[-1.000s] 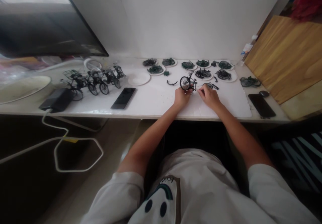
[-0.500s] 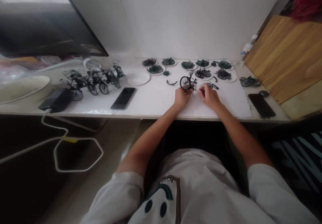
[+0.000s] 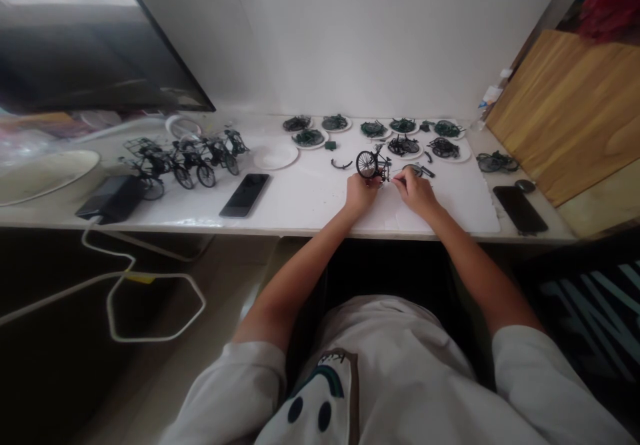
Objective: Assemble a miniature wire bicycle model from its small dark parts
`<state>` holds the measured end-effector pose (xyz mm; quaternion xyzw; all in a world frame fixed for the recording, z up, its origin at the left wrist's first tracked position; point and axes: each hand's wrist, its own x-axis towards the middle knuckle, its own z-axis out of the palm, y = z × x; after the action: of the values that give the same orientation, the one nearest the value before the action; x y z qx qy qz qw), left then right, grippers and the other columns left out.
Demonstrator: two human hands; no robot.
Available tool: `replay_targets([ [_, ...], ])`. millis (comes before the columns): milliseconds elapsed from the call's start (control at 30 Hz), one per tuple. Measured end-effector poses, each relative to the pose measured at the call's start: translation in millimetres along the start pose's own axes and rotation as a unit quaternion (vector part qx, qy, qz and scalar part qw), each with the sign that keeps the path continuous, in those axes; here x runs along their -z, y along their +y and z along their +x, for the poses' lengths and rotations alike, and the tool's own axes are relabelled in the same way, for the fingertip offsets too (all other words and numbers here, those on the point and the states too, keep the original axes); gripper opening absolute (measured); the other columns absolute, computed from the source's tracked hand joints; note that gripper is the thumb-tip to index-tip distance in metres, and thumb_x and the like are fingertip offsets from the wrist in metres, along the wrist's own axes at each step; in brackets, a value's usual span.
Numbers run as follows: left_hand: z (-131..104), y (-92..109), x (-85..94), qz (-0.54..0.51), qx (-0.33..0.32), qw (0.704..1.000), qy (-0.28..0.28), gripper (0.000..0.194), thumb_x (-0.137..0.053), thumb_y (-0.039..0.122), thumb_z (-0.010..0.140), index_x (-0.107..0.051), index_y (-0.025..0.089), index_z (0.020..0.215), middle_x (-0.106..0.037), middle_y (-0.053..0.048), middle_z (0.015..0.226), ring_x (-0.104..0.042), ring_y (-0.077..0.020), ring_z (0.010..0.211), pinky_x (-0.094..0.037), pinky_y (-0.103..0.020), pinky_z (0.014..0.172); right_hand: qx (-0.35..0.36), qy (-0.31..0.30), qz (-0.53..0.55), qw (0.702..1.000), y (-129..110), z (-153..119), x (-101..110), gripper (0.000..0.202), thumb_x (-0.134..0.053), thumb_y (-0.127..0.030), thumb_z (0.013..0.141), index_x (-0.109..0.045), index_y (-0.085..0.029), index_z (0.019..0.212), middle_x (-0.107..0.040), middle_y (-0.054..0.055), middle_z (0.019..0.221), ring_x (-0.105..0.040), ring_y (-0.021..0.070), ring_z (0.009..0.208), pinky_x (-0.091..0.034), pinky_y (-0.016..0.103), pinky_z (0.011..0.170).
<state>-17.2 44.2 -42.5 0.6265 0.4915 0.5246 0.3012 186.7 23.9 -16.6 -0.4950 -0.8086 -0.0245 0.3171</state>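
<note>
My left hand is closed around the lower part of a black model bicycle, whose spoked wheel stands up above the fingers. Close by on its right, my right hand has thumb and fingertips pinched together near the bicycle's frame. Whatever sits in that pinch is too small to make out. Behind the right hand lie a loose wheel and a dark strip. A curved black part rests on the white board to the left of the bicycle.
Small plates of dark bicycle parts line the back, with a bare white plate beside them. Several assembled model bicycles stand left. A phone, a black power adapter and a second phone lie near the front edge.
The bicycle and my left hand have shifted very slightly left. My right hand has moved a little left, its fingertips closer to the frame.
</note>
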Motion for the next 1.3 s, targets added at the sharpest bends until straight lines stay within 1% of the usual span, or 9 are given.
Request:
replay_targets([
  [133,-1.1,3.8,1.6,0.010,0.005,1.000,0.009,0.034,-0.076,0.017,0.090,-0.086,0.016,0.122,-0.087,-0.013,0.106,-0.081,-0.0259,0.096,-0.064,-0.039,0.093,0.003,0.005,-0.002,1.000,-0.6,0.4,0.5,0.035,-0.047,-0.051,0.113,-0.063,-0.020,0.112,-0.081,0.017,0.103,-0.076,0.0294,0.086,-0.046,0.035,0.069],
  [233,-1.2,4.9,1.9,0.011,0.007,1.000,0.007,0.032,-0.076,0.016,0.089,-0.086,0.016,0.120,-0.087,-0.012,0.108,-0.081,-0.0268,0.100,-0.064,-0.040,0.096,0.009,0.008,-0.006,1.000,-0.4,0.2,0.5,0.038,-0.047,-0.053,0.114,-0.064,-0.020,0.112,-0.081,0.017,0.101,-0.076,0.0292,0.086,-0.045,0.034,0.068],
  [467,-0.9,4.7,1.3,0.018,0.000,1.000,0.010,0.036,-0.073,0.015,0.092,-0.085,0.016,0.125,-0.087,-0.012,0.108,-0.082,-0.0263,0.100,-0.063,-0.040,0.100,0.010,0.013,-0.013,1.000,-0.6,0.1,1.6,0.042,-0.045,-0.057,0.114,-0.065,-0.019,0.110,-0.081,0.016,0.098,-0.074,0.0280,0.083,-0.041,0.033,0.067],
  [567,-2.2,7.4,2.1,0.014,0.000,1.000,0.006,0.035,-0.073,0.015,0.092,-0.085,0.015,0.125,-0.087,-0.013,0.109,-0.082,-0.0261,0.099,-0.063,-0.041,0.100,0.009,0.011,-0.012,1.000,-1.6,0.2,2.4,0.045,-0.043,-0.059,0.114,-0.065,-0.020,0.108,-0.080,0.015,0.095,-0.072,0.0275,0.080,-0.039,0.033,0.066],
  [767,-3.1,8.1,2.4,0.004,-0.004,1.000,0.003,0.034,-0.074,0.014,0.092,-0.085,0.015,0.124,-0.087,-0.012,0.112,-0.082,-0.0268,0.103,-0.063,-0.039,0.100,0.008,0.019,-0.022,1.000,-3.6,0.1,3.1,0.049,-0.041,-0.061,0.114,-0.066,-0.020,0.103,-0.077,0.013,0.086,-0.069,0.0262,0.074,-0.036,0.033,0.063],
  [867,-3.2,8.4,2.6,0.008,-0.004,1.000,0.003,0.034,-0.075,0.014,0.091,-0.086,0.016,0.123,-0.087,-0.012,0.110,-0.082,-0.0265,0.102,-0.063,-0.039,0.100,0.011,0.019,-0.029,0.999,-3.9,0.1,3.3,0.049,-0.041,-0.061,0.114,-0.067,-0.021,0.100,-0.075,0.011,0.083,-0.067,0.0248,0.072,-0.035,0.033,0.063],
  [1033,-4.5,12.0,3.6,0.018,-0.008,1.000,0.004,0.034,-0.075,0.012,0.090,-0.086,0.017,0.122,-0.087,-0.011,0.112,-0.082,-0.0271,0.105,-0.062,-0.040,0.102,0.008,0.021,-0.041,0.999,-3.5,0.8,2.1,0.048,-0.043,-0.059,0.114,-0.067,-0.021,0.098,-0.073,0.010,0.078,-0.066,0.0241,0.069,-0.033,0.032,0.062],
  [1167,-5.2,13.9,3.7,0.015,-0.008,1.000,0.003,0.034,-0.075,0.012,0.091,-0.085,0.015,0.123,-0.087,-0.013,0.113,-0.082,-0.0275,0.101,-0.063,-0.041,0.100,-0.001,0.018,-0.051,0.999,-4.6,0.7,2.0,0.046,-0.042,-0.057,0.114,-0.066,-0.020,0.099,-0.075,0.011,0.081,-0.067,0.0256,0.070,-0.031,0.033,0.062],
  [1300,-4.6,12.8,2.9,0.020,-0.007,1.000,0.005,0.035,-0.075,0.013,0.092,-0.085,0.016,0.125,-0.087,-0.012,0.114,-0.083,-0.0284,0.105,-0.063,-0.041,0.100,-0.002,0.001,-0.028,1.000,-6.1,-1.6,4.1,0.040,-0.043,-0.055,0.113,-0.064,-0.020,0.111,-0.078,0.012,0.089,-0.072,0.0275,0.077,-0.037,0.034,0.065],
])
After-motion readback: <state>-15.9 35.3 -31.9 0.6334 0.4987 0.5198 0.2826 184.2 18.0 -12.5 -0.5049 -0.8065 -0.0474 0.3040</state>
